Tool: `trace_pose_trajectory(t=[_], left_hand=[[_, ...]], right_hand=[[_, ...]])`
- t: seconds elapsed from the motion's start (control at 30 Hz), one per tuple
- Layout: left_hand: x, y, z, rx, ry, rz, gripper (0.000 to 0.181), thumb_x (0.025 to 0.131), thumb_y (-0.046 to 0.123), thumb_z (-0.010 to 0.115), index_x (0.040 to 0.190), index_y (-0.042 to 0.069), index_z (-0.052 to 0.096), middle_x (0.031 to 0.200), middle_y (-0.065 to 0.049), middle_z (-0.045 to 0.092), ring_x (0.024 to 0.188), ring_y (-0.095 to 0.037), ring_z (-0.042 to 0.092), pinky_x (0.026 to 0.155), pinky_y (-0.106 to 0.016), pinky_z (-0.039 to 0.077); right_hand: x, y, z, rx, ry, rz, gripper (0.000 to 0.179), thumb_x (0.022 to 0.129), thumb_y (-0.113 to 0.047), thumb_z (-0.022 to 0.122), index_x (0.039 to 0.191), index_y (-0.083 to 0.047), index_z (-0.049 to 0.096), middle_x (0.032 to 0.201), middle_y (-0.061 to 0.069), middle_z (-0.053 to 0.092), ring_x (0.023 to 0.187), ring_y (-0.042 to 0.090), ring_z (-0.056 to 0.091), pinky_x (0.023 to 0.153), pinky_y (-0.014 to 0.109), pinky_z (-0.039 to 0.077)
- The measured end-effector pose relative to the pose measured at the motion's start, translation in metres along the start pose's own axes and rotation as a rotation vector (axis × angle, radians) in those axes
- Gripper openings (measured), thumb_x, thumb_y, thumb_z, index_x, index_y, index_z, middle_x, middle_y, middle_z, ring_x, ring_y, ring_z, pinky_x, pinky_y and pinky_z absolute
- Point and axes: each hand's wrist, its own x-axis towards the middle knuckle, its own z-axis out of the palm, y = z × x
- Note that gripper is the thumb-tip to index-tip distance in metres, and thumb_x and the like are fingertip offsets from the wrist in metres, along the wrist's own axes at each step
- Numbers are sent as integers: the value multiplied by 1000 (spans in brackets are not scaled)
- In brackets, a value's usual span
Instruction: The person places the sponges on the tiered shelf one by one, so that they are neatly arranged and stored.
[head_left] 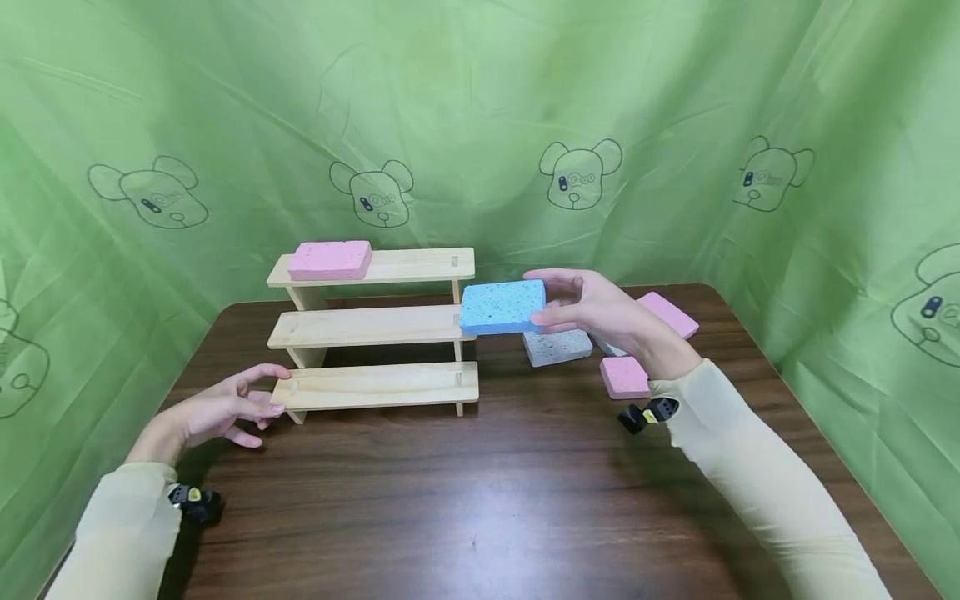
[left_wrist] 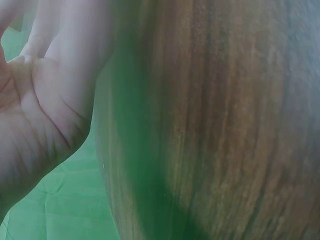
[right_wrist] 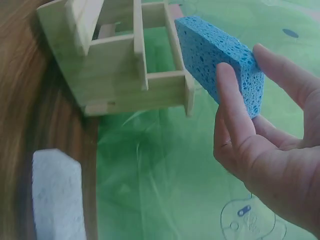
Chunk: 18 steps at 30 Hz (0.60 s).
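Observation:
My right hand [head_left: 585, 302] holds a blue sponge [head_left: 501, 307] by its right end, thumb and fingers pinching it. The sponge is raised and overlaps the right end of the middle board in the head view. In the right wrist view the sponge [right_wrist: 220, 60] shows its pitted side, its near end between the fingertips. A three-step wooden shelf [head_left: 375, 387] stands on the table, and my left hand [head_left: 221, 407] grips the left end of its lowest board. A pink sponge [head_left: 330, 260] lies on the left part of the top board. The left wrist view shows mostly palm [left_wrist: 45, 105].
Behind and below my right hand lie a grey sponge [head_left: 557, 347], a pink sponge [head_left: 625, 377] and another pink one [head_left: 670, 314], with a further greyish one partly hidden by the wrist. The dark wooden table [head_left: 465, 517] meets a green curtain [head_left: 480, 108] printed with bear faces.

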Motion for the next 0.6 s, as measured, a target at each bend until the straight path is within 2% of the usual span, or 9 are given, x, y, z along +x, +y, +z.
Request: trace_pose_trajectory(t=[0.23, 0.43, 0.6], left_hand=[[1, 2, 0, -5, -2, 2, 49, 100, 5, 59, 139, 26, 36, 106, -13, 63, 83, -18, 60, 76, -59, 58], [0, 3, -1, -5, -4, -3, 50, 101, 6, 58, 140, 27, 36, 108, -15, 62, 84, -20, 59, 78, -60, 57], [0, 2, 1, -2, -9, -8, 51, 101, 6, 59, 141, 25, 34, 106, -15, 62, 82, -19, 59, 77, -60, 58]], right_hand=[[15, -22, 16, 42, 19, -55, 71, 85, -2, 80, 149, -13, 49, 148, 11, 46, 110, 34, 65, 97, 44, 54], [42, -38, 26, 146, 57, -91, 70, 86, 5, 78, 148, -10, 50, 150, 12, 41, 109, 33, 65, 96, 41, 54], [60, -41, 32, 177, 54, -111, 68, 86, 3, 78, 147, -10, 51, 148, 12, 43, 108, 31, 65, 95, 41, 55]])
